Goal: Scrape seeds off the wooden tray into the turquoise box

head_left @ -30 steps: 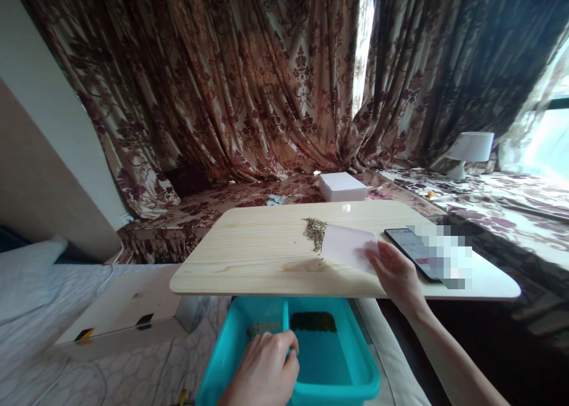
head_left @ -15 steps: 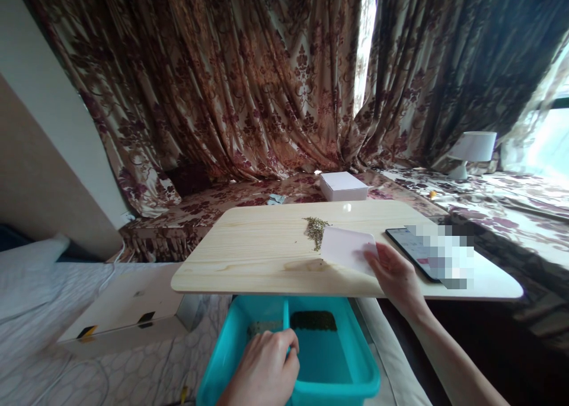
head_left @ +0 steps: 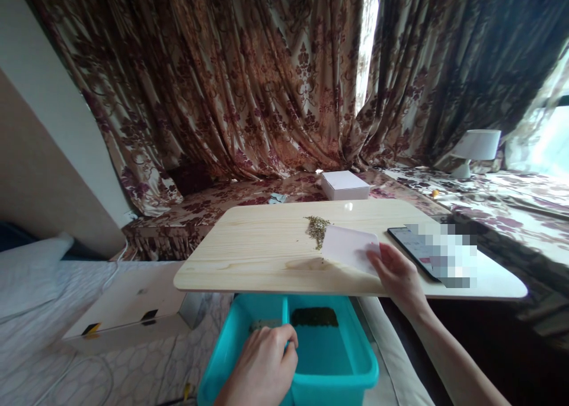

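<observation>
Centrally, a loose patch of small greenish-brown grains (head_left: 316, 231) lies on the pale wooden tabletop (head_left: 240, 249), with a few strays apart from it. The right hand (head_left: 397, 268) pinches the right end of a thin white card (head_left: 349, 249) between thumb and fingers; the card's far left edge stands just beside the grains, though contact cannot be confirmed. The left hand (head_left: 268, 355) is half curled over the divider of a teal tub (head_left: 340, 380) below the table's near edge; whether its fingers hold anything cannot be told. A dark heap (head_left: 315, 317) lies in the tub's right compartment.

For good control, the card is best guided with its leading edge low and even along the surface, since a raised corner would probably let grains slip underneath. Slow, short strokes and a light pinch should suit: firm pressure might bend the sheet and scatter loose pieces. The phone (head_left: 409, 249), right of the working hand, calls for clearance.
</observation>
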